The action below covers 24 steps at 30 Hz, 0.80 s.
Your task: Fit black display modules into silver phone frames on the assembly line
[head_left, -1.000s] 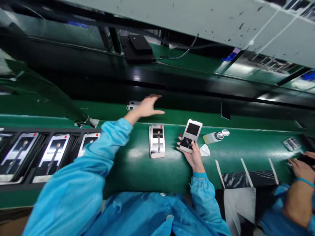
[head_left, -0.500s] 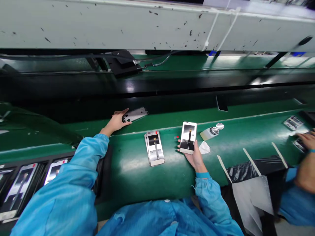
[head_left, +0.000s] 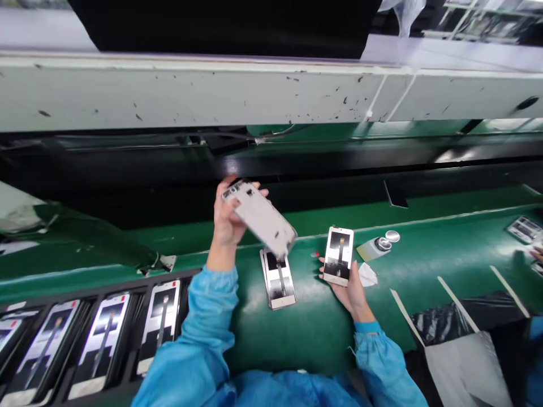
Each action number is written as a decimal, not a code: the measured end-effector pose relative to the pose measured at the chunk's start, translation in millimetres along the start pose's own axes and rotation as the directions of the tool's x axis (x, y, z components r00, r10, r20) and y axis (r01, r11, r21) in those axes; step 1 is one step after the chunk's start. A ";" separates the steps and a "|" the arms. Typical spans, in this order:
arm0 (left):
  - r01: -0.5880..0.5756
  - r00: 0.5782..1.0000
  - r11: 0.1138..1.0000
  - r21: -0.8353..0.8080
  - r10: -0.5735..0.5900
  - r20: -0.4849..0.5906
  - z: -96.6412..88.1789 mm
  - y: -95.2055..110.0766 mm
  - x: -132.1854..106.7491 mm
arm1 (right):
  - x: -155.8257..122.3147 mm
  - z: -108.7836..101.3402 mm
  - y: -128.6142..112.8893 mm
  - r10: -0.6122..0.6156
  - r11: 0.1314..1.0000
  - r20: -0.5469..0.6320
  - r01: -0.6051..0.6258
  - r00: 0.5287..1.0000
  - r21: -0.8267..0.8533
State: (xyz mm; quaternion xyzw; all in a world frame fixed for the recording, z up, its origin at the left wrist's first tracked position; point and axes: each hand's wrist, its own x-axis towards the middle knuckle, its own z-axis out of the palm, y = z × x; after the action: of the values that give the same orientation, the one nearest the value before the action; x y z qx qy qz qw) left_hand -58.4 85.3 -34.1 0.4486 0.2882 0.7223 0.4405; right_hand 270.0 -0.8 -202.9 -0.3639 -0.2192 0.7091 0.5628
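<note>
Noted across the top: a chipped pale beam [head_left: 254,96], with a black panel [head_left: 229,25] above. Found leaning in at left: a dark green post [head_left: 102,240]. Recorded on the green bench [head_left: 258,345], near the right hand [head_left: 351,294]: a red scrap [head_left: 317,255], a crumpled white tissue [head_left: 367,275] and a bottle [head_left: 373,249]. Seen farther right: tape strips [head_left: 458,302] over black film.

Gripped by the left hand [head_left: 227,220], thumb against the face: a pale phone frame [head_left: 265,217] (lower end blurred), tilted and partly covering a stack of screen panels [head_left: 280,291]. Cannot tell whether touching. Held by the right hand, fingers curled beneath and thumb along the edge: a white screen panel [head_left: 338,254], face up, right of the stack.

Cut off at the right border: a co-worker's hand [head_left: 538,254].

Found in the black tray [head_left: 142,285], at left: a row of white-edged panels [head_left: 99,342] with ribbon cables; lower side out of view. Noted in the bottle: yellowish tint toward the base, round lid [head_left: 392,236] off the mouth.
</note>
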 end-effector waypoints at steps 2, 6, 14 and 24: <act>0.057 0.995 0.958 -0.282 -0.032 0.093 23.5 13.2 -32.6 | -0.1 -0.4 0.1 -0.003 1.000 0.003 0.003 1.000 0.006; 0.202 0.932 0.840 -0.503 -0.008 0.362 49.5 32.8 -69.4 | -0.2 -3.8 -1.7 -0.007 1.000 -0.036 0.007 0.999 -0.013; 0.406 0.804 0.731 -0.549 0.001 0.595 52.1 42.7 -70.5 | 0.6 -9.2 -2.7 0.001 0.999 -0.071 -0.003 0.998 -0.032; 0.417 0.820 0.666 -0.618 0.018 0.573 57.3 35.3 -79.4 | -4.0 4.2 -9.5 -0.030 0.991 -0.107 0.016 0.994 -0.131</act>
State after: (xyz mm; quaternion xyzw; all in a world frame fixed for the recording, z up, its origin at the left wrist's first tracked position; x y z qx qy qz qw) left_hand -3.4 -0.4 -12.0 0.3848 -0.1034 0.5660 0.7217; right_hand 273.2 -1.6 -192.2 -0.4355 -0.2381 0.6658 0.5570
